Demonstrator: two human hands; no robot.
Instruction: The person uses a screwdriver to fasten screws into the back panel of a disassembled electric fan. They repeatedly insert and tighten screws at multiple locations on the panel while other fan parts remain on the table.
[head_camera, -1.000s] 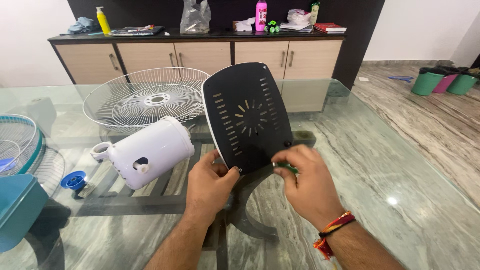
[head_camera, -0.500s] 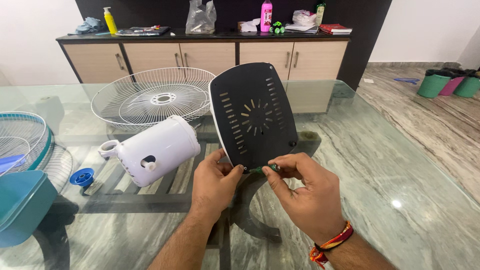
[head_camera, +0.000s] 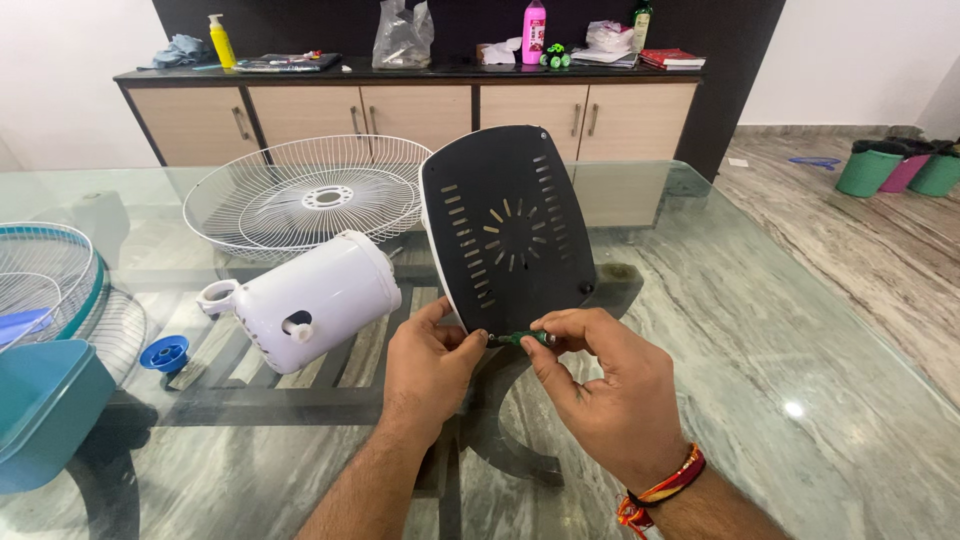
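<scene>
In the head view, the left hand (head_camera: 428, 362) pinches the lower edge of the black vented panel (head_camera: 508, 230), holding it tilted upright above the glass tabletop (head_camera: 760, 330). This keeps its corner hole exposed to the small green tool (head_camera: 527, 338), which the right hand (head_camera: 600, 385) pinches.

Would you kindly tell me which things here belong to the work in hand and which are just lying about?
In hand:
black vented panel, held by left hand
small green tool, pinched in right hand

Lying about:
white motor housing
white wire fan guard
blue knob
teal tub
</scene>
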